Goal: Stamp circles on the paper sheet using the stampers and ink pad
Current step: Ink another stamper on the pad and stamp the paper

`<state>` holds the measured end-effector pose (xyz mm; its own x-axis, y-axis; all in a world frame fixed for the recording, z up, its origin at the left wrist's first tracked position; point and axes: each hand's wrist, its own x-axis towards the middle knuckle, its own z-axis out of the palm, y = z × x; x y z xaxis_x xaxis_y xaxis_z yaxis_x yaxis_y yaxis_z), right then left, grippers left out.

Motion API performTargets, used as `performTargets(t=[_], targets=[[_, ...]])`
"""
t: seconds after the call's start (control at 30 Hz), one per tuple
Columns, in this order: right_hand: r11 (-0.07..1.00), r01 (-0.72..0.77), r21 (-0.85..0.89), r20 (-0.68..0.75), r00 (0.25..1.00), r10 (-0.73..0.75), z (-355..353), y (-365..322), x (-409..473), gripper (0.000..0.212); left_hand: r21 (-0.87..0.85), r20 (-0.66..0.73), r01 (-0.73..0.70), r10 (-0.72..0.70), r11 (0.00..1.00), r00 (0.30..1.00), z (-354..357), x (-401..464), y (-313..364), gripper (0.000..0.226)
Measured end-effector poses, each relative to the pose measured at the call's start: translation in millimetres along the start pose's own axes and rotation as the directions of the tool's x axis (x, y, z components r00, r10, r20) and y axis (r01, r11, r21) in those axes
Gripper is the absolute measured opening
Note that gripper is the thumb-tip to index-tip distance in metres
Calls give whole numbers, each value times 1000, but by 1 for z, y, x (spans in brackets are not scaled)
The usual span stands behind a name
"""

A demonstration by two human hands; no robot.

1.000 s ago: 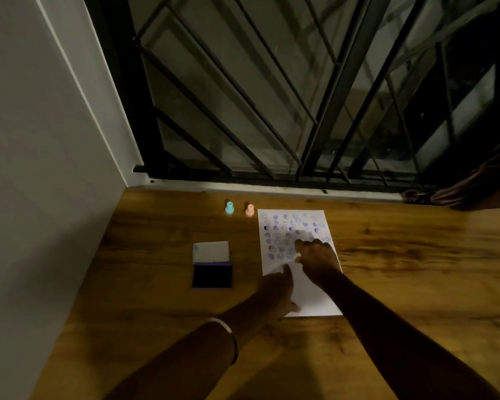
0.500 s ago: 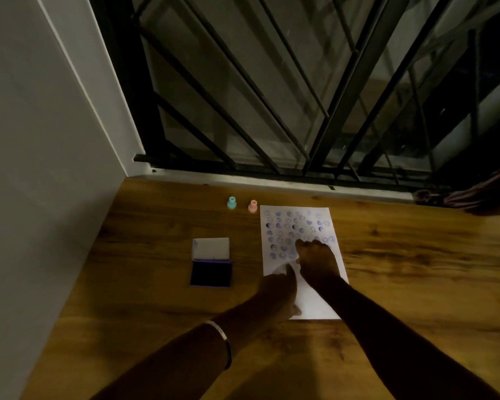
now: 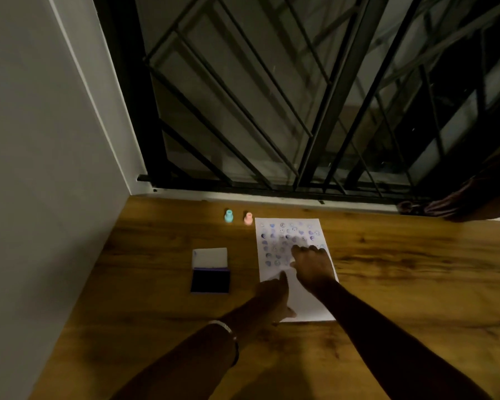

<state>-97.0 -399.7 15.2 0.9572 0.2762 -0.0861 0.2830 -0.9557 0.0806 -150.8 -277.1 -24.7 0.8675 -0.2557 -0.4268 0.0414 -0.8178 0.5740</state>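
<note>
Paper sheet (image 3: 306, 304) under both hands, left (image 3: 273, 295) pointing, right (image 3: 312, 265) grip unclear.

The wooden table (image 3: 401, 284) carries a paper sheet (image 3: 306, 307), open ink pad (image 3: 210, 269), teal stamper (image 3: 228, 216) and pink stamper (image 3: 248, 218).

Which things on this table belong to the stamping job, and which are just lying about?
For the job: paper sheet, open ink pad, teal stamper, pink stamper.

Just lying about: dark cloth at the table's far right edge, by the window grille.
</note>
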Motion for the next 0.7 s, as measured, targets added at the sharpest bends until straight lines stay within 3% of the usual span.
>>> performTargets(t=[0.13, 0.2, 0.27, 0.33, 0.4, 0.57, 0.7], targets=[[999, 7, 53, -55, 998, -4, -7, -7, -9, 34, -67, -70, 47, -52, 997, 996, -2, -4, 4, 62], [996, 14, 84, -53, 999, -9, -10, -14, -16, 34, -352, -55, 127, -156, 927, 986, -12, -5, 1, 40], [991, 36, 129, -87, 996, -25, -10, -21, -20, 34, -692, 39, 179, -211, 700, 977, -24, -11, -7, 24], [984, 58, 169, -100, 994, -41, -13, -31, -23, 32, -866, 96, 208, -257, 455, 962, -39, -19, -8, 23], [977, 97, 188, -134, 988, -73, -15, -40, -25, 30, -921, 91, 198, -308, 336, 947, -49, -22, -11, 28], [966, 179, 188, -132, 979, -156, -21, -57, -25, 27, -991, 72, 109, -374, 80, 925, -50, -28, -26, 11], [963, 222, 155, -104, 973, -208, -22, -68, -24, 33, -997, 5, 30, -329, 70, 944, -52, -29, -23, 24]])
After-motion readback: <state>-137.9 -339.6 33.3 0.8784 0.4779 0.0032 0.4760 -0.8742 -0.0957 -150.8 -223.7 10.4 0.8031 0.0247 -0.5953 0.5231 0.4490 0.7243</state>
